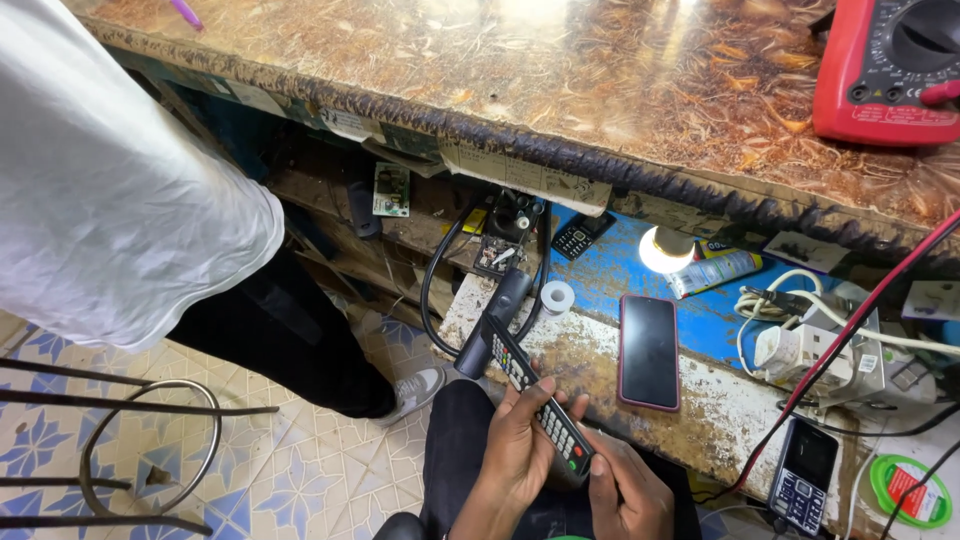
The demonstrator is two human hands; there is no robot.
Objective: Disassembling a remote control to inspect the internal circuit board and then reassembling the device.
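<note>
A long black remote control (535,400) with rows of small buttons and a red button near its lower end lies across both my hands over my lap. My left hand (515,450) grips it from below, thumb on the keys. My right hand (628,492) holds its lower end. The remote's far end points up towards the lower shelf (590,350) of the workbench.
A smartphone (649,350) and a keypad phone (803,472) lie on the shelf, with a lit bulb (665,249), white chargers (810,345) and cables. A red multimeter (885,70) sits on the bench top. Another person in a white shirt (110,190) stands left. A metal stool (150,450) is near.
</note>
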